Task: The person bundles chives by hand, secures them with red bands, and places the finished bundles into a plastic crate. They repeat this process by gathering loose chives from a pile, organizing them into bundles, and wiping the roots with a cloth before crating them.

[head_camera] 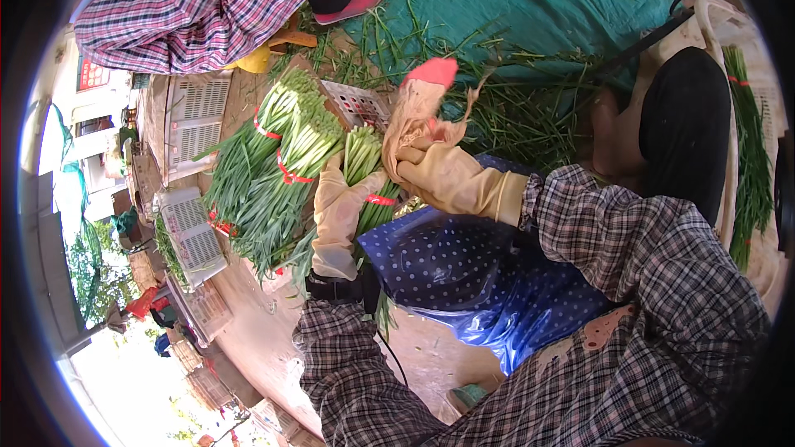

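Note:
My left hand (338, 217), in a pale rubber glove, grips a bundle of chives (363, 152) between thumb and fingers. Red tape (380, 200) goes around that bundle below the thumb. A crumpled peach-coloured cloth (407, 112) with a red end is held in my gloved right hand (444, 180), just beside the bundle's pale stem ends. Its red end looks blurred. Left of my left hand lie more chive bundles (304, 136), stacked together and bound with red tape (289, 171). Their green leaves hang towards me.
A blue dotted apron (453, 261) covers my lap. Loose chives (528, 118) litter the green tarp (497, 6) ahead. Another person in a checked garment (199, 12) is at upper left. Plastic crates (195, 118) stand on the left. At right, a pale basket (714, 31) holds bound chives (745, 155).

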{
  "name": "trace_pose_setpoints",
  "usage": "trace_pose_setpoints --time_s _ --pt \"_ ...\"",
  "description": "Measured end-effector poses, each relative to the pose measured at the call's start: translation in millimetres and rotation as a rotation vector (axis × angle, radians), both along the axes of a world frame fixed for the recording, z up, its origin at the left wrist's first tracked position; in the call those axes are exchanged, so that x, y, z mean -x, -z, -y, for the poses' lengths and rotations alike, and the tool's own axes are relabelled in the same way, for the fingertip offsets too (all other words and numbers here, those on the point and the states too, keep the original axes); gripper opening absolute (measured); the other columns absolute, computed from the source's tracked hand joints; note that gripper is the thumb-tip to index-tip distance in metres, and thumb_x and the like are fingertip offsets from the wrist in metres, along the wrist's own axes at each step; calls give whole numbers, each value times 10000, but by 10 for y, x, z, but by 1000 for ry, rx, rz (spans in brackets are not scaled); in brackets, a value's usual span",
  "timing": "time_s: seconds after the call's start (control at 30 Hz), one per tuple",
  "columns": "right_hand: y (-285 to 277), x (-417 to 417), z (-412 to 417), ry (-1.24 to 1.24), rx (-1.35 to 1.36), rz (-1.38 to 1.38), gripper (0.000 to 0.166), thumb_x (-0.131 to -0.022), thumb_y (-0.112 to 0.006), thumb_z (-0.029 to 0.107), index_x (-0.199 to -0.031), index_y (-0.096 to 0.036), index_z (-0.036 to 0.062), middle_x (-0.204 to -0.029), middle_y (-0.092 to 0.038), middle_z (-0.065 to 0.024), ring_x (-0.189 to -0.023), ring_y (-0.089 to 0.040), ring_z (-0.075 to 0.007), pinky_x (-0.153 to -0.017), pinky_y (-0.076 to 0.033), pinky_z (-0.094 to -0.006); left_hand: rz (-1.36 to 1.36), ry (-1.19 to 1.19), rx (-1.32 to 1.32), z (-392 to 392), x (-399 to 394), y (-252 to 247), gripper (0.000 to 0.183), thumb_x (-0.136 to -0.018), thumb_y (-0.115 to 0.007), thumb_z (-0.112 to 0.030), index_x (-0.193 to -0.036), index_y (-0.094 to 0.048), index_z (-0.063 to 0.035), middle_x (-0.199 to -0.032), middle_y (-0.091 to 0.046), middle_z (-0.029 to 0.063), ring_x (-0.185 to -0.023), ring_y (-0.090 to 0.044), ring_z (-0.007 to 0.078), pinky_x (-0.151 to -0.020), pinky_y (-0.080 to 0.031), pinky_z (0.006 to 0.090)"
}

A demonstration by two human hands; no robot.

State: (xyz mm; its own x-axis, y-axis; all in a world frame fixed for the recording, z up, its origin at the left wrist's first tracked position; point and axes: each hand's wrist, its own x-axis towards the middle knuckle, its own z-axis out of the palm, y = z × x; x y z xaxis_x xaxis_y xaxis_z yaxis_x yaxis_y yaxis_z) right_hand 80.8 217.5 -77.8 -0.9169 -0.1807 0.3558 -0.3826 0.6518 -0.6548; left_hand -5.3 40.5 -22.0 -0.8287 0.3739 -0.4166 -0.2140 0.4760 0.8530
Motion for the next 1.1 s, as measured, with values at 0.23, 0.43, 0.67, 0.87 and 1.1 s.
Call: trace_pose_setpoints --time_s 0.23,0.43,0.67,0.87,1.1 --pt "-54 22 193 82 -153 -55 343 -744 -605 172 -1048 -603 13 -973 -637 -159 -904 -657 -280 -674 -551 -384 -12 -49 -79 86 24 58 491 -808 -776 -187 -1224 -585 -10 -1067 -670 53 -925 -603 137 -863 -474 296" --pt "-54 196 185 -41 -467 29 292 -733 -596 197 -954 -631 8 -840 -631 -138 -813 -655 -299 -639 -546 -370 -417 120 385 161 18 125 550 -805 -775 -289 -1234 -571 -12 -1098 -653 151 -960 -632 268 -857 -483 365" --pt "105 293 -840 33 -16 911 178 -807 -641 221 -904 -723 96 -809 -704 -120 -830 -702 -236 -718 -536 -401 -503 115 526 223 17 269 553 -813 -776 -257 -1244 -553 9 -1076 -662 125 -936 -634 225 -862 -487 346" --pt "18 4 -276 69 161 -173 164 -888 -537 316 -906 -543 153 -779 -633 -126 -736 -644 -324 -646 -490 -545 -351 81 283 274 86 348 688 -728 -826 -260 -1282 -512 0 -1229 -561 156 -1079 -569 269 -937 -442 371" --pt "52 67 174 69 93 -66 221 -849 -559 113 -1067 -556 76 -935 -631 -130 -737 -655 -314 -605 -525 -423 -462 36 161 206 6 360 698 -699 -837 -185 -1278 -510 25 -1230 -566 150 -1124 -539 240 -976 -421 356"
